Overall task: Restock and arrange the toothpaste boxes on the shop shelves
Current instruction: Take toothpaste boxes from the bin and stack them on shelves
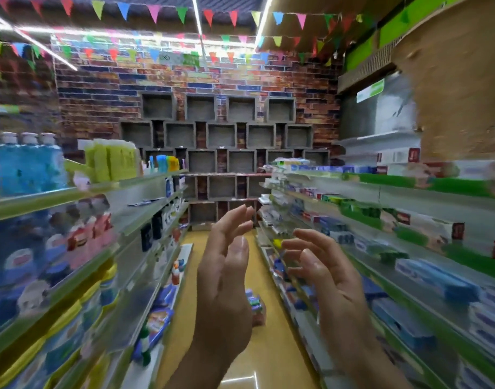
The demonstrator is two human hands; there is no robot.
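Both hands are held up in the middle of the aisle, nearest the lens. The left hand [223, 279] is turned edge-on with its fingers straight and slightly fanned, and the right hand [330, 279] has its fingers loosely curled and spread. Nothing is gripped by either. The toothpaste shelving [395, 182] runs along the person's right and is touched by neither hand. The right hand is seen in front of its lower tiers, and the left hand farther out from it, over the floor [268, 346].

The toothpaste boxes [437, 279] are laid flat on that shelving across several tiers. Blue cartons are stacked on the nearer part, with red-and-white and green ones higher up. The view is smeared by motion, so brands and exact rows cannot be read. A small colourful bundle [256, 307] is seen on the floor out from the foot of the shelving, partly hidden behind the left hand; its contents cannot be told.

Such cartons are judged to be light and stiff along their length, but easily dented at the end flaps. Their glossy skin may slip when several are stacked. A hold across the two long sides near the middle is advised — thumb on one, fingers opposite — with little squeeze. The ends are best kept for nudging a box flush to the shelf lip.
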